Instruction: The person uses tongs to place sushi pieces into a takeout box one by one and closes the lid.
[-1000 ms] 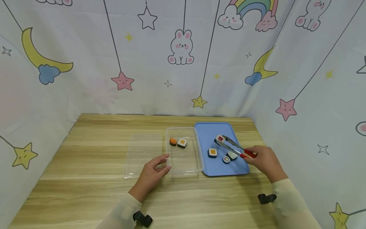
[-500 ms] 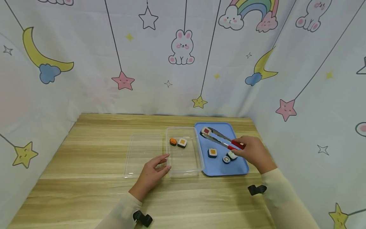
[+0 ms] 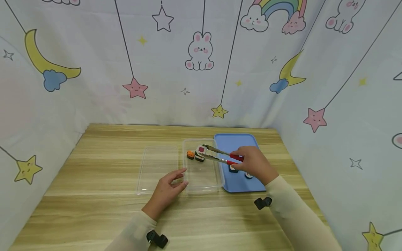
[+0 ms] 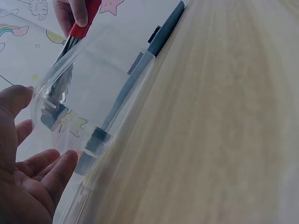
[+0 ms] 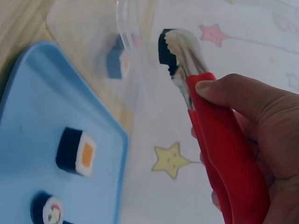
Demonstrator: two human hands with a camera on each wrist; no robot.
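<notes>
My right hand [image 3: 255, 164] grips the red handles of metal tongs [image 5: 224, 144]. Between the tongs' tips is a toy sushi roll [image 3: 202, 149] with a dark red centre, held up over the clear plastic container [image 3: 204, 188]. Inside that container sit an orange-topped sushi piece [image 3: 190, 154] and another roll [image 3: 199, 159], partly hidden by the held one. At the container's left side is my left hand [image 3: 166, 190], thumb and fingers spread loosely, fingertips at the wall. Whether they press on it, I cannot tell.
Right of the container lies a blue tray [image 3: 242, 186], bearing an orange-centred roll [image 5: 77, 151] and a small round roll [image 5: 46, 208]; my right hand covers part of it. A clear flat lid [image 3: 157, 167] lies on the wooden table [image 3: 94, 181] to the left.
My right hand has carried the red-centred roll in the tongs leftward, from above the blue tray to above the container. My left hand has stayed in place.
</notes>
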